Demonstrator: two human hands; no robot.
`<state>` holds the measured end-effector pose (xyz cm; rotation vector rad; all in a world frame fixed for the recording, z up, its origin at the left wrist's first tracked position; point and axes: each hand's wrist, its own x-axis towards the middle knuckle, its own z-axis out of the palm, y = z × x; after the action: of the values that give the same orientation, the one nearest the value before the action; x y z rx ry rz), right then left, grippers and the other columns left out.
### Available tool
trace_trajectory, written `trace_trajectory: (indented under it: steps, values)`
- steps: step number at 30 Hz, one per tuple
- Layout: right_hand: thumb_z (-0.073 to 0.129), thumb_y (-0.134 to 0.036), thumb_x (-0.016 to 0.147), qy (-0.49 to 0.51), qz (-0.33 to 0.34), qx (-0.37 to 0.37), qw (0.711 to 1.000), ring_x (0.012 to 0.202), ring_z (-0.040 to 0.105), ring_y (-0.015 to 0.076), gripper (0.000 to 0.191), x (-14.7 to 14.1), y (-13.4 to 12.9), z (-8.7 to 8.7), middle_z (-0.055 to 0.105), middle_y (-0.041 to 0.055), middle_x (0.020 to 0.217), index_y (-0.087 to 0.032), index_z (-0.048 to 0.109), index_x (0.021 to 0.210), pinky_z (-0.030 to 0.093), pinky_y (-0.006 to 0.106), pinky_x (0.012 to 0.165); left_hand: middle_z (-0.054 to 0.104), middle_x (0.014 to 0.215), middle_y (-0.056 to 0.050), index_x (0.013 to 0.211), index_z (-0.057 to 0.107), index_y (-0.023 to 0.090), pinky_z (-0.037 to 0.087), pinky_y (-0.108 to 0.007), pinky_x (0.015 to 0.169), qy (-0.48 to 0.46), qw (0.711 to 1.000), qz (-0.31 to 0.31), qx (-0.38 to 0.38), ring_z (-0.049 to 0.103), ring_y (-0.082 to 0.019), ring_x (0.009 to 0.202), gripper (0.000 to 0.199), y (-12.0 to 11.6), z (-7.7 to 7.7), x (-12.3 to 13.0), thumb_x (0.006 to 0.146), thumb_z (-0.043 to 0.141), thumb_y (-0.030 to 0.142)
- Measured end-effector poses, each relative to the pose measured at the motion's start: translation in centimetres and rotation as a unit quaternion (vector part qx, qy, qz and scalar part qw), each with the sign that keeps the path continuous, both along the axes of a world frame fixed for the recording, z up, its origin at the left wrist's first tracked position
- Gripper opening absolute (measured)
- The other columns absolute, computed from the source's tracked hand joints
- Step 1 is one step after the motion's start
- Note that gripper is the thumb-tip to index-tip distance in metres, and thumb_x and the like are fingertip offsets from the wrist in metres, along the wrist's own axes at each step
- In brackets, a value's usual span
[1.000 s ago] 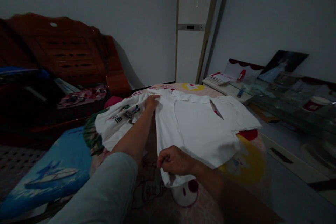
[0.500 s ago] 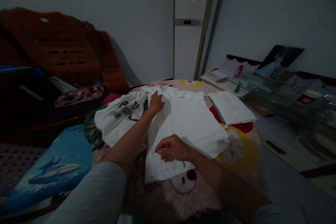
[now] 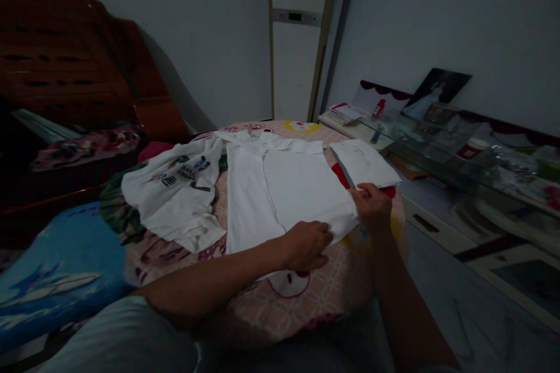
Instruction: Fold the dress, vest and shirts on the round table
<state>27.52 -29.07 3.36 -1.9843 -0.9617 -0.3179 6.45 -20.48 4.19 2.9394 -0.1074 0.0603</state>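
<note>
A white garment [image 3: 301, 186] lies spread on the patterned cloth of a round table [image 3: 280, 320], one side folded over. My left hand [image 3: 308, 245] is closed at its near edge, fingers curled over the fabric. My right hand [image 3: 373, 205] pinches the garment's right corner, slightly raised. Just beyond that hand rests a folded white garment [image 3: 365, 163]. On the left of the table lies a crumpled white garment with a printed design [image 3: 179, 186], over a camouflage-patterned cloth [image 3: 116, 210].
A blue padded seat [image 3: 65, 268] and a wooden bench [image 3: 56, 70] stand at the left. To the right, a glass-topped cabinet [image 3: 420, 157] holds papers [image 3: 347, 112], a cup [image 3: 472, 148] and a photo. A tall white unit [image 3: 295, 64] is behind.
My left hand has come from the garment's far left down to its near edge. My right hand has moved right to the corner and taken hold. The view has shifted right.
</note>
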Motion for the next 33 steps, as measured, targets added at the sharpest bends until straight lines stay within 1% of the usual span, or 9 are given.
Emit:
trace_trajectory:
  steps: [4,9,16,19,22,24,27,30,33]
  values:
    - [0.058,-0.037,0.074,-0.001,0.034,-0.085,0.996,0.085,0.065,0.0244,0.045,-0.8,-0.3,-2.0,0.074,0.0114,0.097,-0.015,0.069,0.111,0.050,0.036,0.081,0.065,0.099,-0.013,0.098,0.065,0.015,0.052,-0.032,0.065,-0.008,0.999,0.005,0.050,0.065,-0.023,0.083,0.017,-0.6,-1.2,0.1,0.091,0.053,0.025]
    - [0.046,-0.024,0.066,0.041,0.024,-0.052,0.997,0.089,0.067,0.0256,0.047,-0.1,-0.1,-2.2,0.075,0.0124,0.097,-0.013,0.073,0.103,0.051,0.037,0.085,0.066,0.092,-0.012,0.095,0.065,0.014,0.050,-0.031,0.063,-0.017,0.998,0.039,0.043,0.066,-0.023,0.080,0.020,-0.4,-1.9,0.7,0.094,0.046,0.019]
    - [0.048,-0.031,0.058,0.195,-0.017,0.042,0.980,0.069,0.065,0.0243,0.053,1.3,-1.0,-2.1,0.075,0.0134,0.081,-0.007,0.074,0.097,0.050,0.033,0.062,0.070,0.082,-0.001,0.088,0.070,0.017,0.045,-0.022,0.068,-0.026,0.988,0.030,-0.148,0.064,-0.014,0.075,0.010,2.3,-0.9,0.9,0.081,0.063,0.014]
    - [0.048,-0.033,0.055,0.179,-0.021,0.013,0.984,0.064,0.062,0.0229,0.050,1.6,-1.3,-2.5,0.074,0.0137,0.077,-0.008,0.076,0.089,0.047,0.032,0.058,0.071,0.083,0.000,0.088,0.071,0.016,0.044,-0.020,0.067,-0.017,0.974,-0.001,-0.225,0.063,-0.011,0.073,0.007,3.2,-1.4,0.8,0.082,0.069,0.020]
    - [0.047,-0.034,0.056,0.147,-0.032,-0.008,0.989,0.059,0.058,0.0219,0.047,1.9,-1.5,-2.8,0.072,0.0124,0.072,-0.010,0.077,0.083,0.044,0.032,0.054,0.074,0.096,-0.005,0.101,0.072,0.016,0.049,-0.021,0.075,-0.062,0.954,-0.011,-0.294,0.068,-0.013,0.083,0.020,3.7,-1.8,1.1,0.091,0.061,0.030]
    - [0.047,-0.033,0.056,0.152,-0.040,-0.010,0.987,0.055,0.055,0.0203,0.048,2.1,-1.5,-2.9,0.070,0.0106,0.066,-0.010,0.078,0.084,0.041,0.031,0.051,0.070,0.119,-0.011,0.120,0.067,0.017,0.049,-0.027,0.093,-0.118,0.952,0.003,-0.282,0.066,-0.017,0.107,0.030,3.8,-2.1,1.3,0.098,0.050,0.029]
    - [0.048,-0.032,0.055,0.167,-0.037,0.004,0.985,0.049,0.047,0.0166,0.049,2.1,-1.4,-2.7,0.063,0.0063,0.056,-0.008,0.078,0.086,0.037,0.030,0.048,0.050,0.149,-0.015,0.141,0.051,0.017,0.035,-0.041,0.115,-0.101,0.979,-0.009,-0.177,0.045,-0.024,0.138,0.046,3.6,-2.8,1.4,0.098,0.050,0.032]
    - [0.051,-0.032,0.057,0.204,-0.002,0.037,0.978,0.044,0.036,0.0123,0.051,1.4,-1.3,-2.0,0.048,-0.0019,0.047,-0.006,0.078,0.093,0.030,0.027,0.045,0.035,0.159,-0.015,0.147,0.044,0.021,0.025,-0.052,0.119,-0.033,0.995,-0.037,-0.085,0.031,-0.030,0.147,0.052,3.0,-3.5,1.2,0.098,0.051,0.036]
    - [0.055,-0.031,0.059,0.269,0.062,0.048,0.960,0.044,0.032,0.0098,0.056,0.3,-1.1,-1.2,0.046,-0.0042,0.051,-0.006,0.074,0.105,0.025,0.025,0.043,0.036,0.158,-0.015,0.144,0.048,0.022,0.024,-0.055,0.118,-0.037,0.993,-0.044,-0.104,0.032,-0.031,0.147,0.048,2.7,-3.8,1.2,0.097,0.051,0.033]
